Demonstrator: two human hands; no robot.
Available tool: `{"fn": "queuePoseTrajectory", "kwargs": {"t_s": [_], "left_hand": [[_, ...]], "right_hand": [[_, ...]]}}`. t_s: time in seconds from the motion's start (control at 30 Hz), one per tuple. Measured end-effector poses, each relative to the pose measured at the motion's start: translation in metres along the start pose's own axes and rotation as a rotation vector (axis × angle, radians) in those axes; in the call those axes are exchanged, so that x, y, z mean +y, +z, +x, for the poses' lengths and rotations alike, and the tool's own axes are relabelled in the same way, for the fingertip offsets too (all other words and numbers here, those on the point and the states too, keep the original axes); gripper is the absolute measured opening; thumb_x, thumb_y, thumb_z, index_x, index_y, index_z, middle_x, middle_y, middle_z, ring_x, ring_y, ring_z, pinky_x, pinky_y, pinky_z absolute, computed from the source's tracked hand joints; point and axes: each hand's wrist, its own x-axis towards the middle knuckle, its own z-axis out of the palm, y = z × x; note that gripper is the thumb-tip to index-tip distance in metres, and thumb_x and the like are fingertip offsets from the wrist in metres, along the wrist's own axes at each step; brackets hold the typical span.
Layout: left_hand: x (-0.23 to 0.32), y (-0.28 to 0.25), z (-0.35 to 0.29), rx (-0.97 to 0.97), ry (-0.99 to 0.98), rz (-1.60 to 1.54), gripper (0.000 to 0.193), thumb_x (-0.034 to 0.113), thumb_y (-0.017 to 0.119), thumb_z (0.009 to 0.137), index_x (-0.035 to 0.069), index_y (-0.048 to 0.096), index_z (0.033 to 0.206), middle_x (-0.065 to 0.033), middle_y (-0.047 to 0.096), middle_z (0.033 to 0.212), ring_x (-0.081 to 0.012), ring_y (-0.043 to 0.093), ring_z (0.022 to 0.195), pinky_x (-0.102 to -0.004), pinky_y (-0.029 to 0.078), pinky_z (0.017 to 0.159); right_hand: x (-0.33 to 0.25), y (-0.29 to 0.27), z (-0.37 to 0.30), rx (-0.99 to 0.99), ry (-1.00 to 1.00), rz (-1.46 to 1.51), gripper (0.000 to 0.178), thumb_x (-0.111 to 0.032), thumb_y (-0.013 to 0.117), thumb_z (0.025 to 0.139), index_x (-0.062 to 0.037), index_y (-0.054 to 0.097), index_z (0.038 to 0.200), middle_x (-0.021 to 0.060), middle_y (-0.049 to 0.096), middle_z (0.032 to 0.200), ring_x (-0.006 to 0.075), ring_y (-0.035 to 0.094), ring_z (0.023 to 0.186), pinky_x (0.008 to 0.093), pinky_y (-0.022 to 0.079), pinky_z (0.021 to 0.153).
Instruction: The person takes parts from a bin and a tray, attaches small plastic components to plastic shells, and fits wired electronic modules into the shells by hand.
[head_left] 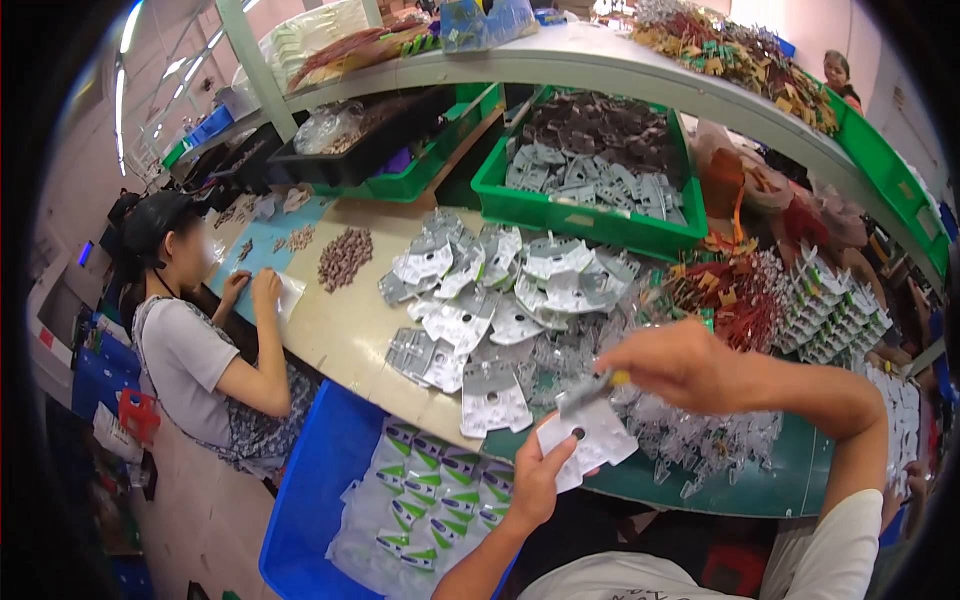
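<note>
My left hand point(537, 480) grips a white plastic casing point(600, 440) with a dark round hole, thumb pressed on its face. A grey plastic flap point(583, 396) stands up at the casing's upper edge. Over it my right hand point(672, 366) is closed, with a small yellow bit point(621, 377) showing at the fingertips; what it belongs to is hidden. Beyond my hands lies a heap of similar white and grey casings point(455, 320). Under and beside my right forearm are many small clear plastic pieces point(710, 445).
A green crate point(590, 232) of grey and dark parts stands at the back. Red-brown wired parts point(730, 290) and stacked white-green casings point(835, 305) lie right. A blue bin point(300, 500) of bagged packs sits below left. A co-worker point(200, 330) sits left, and a shelf point(560, 58) overhangs.
</note>
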Motion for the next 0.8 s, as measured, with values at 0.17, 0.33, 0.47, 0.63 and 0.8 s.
{"fn": "queuePoseTrajectory", "kwargs": {"t_s": [0.17, 0.33, 0.47, 0.63, 0.8], "left_hand": [[0.004, 0.03, -0.018, 0.026, 0.353, 0.369, 0.034, 0.009, 0.054, 0.092, -0.003, 0.05, 0.124, -0.0087, 0.065, 0.095, -0.013, 0.063, 0.078, -0.0274, 0.052, 0.065], [0.005, 0.029, -0.016, 0.033, 0.645, 0.801, 0.026, 0.014, 0.053, 0.094, -0.003, 0.057, 0.113, -0.0079, 0.066, 0.086, -0.0107, 0.061, 0.072, -0.0263, 0.049, 0.064], [-0.016, 0.0, -0.002, 0.03, 0.287, 0.757, 0.031, 0.021, 0.044, 0.098, -0.002, 0.055, 0.117, -0.0107, 0.063, 0.104, -0.0132, 0.063, 0.08, -0.0285, 0.05, 0.068], [0.003, 0.002, 0.003, -0.135, 0.017, 0.132, 0.058, 0.033, 0.038, 0.101, 0.001, 0.018, 0.146, -0.0184, 0.055, 0.126, -0.0299, 0.063, 0.104, -0.0346, 0.054, 0.078], [-0.014, -0.017, -0.005, -0.134, 0.013, 0.262, 0.049, 0.025, 0.044, 0.1, -0.001, 0.034, 0.139, -0.0186, 0.057, 0.123, -0.0274, 0.063, 0.103, -0.0333, 0.054, 0.078]], "right_hand": [[-0.021, 0.037, -0.009, 0.163, -0.105, -0.179, 0.043, 0.002, 0.067, 0.069, -0.0015, 0.059, 0.112, 0.0123, 0.064, 0.084, 0.0322, 0.064, 0.071, 0.0379, 0.053, 0.061], [-0.013, 0.039, -0.015, 0.011, 0.221, 0.137, 0.037, 0.002, 0.063, 0.072, 0.0012, 0.063, 0.109, 0.0186, 0.067, 0.091, 0.0354, 0.065, 0.078, 0.0408, 0.053, 0.068], [-0.003, 0.047, -0.015, 0.034, 0.202, 0.1, 0.035, -0.002, 0.064, 0.077, -0.0015, 0.064, 0.112, 0.0176, 0.067, 0.093, 0.0336, 0.066, 0.079, 0.0384, 0.053, 0.069], [0.081, 0.024, 0.001, 0.066, 0.423, -0.162, 0.014, -0.001, 0.056, 0.072, 0.0049, 0.065, 0.082, 0.026, 0.062, 0.077, 0.0445, 0.061, 0.074, 0.0458, 0.05, 0.066], [0.144, 0.0, 0.02, 0.273, 0.393, -0.494, 0.012, -0.008, 0.058, 0.078, -0.0007, 0.065, 0.083, 0.0235, 0.062, 0.077, 0.0419, 0.062, 0.076, 0.0509, 0.049, 0.068]]}}
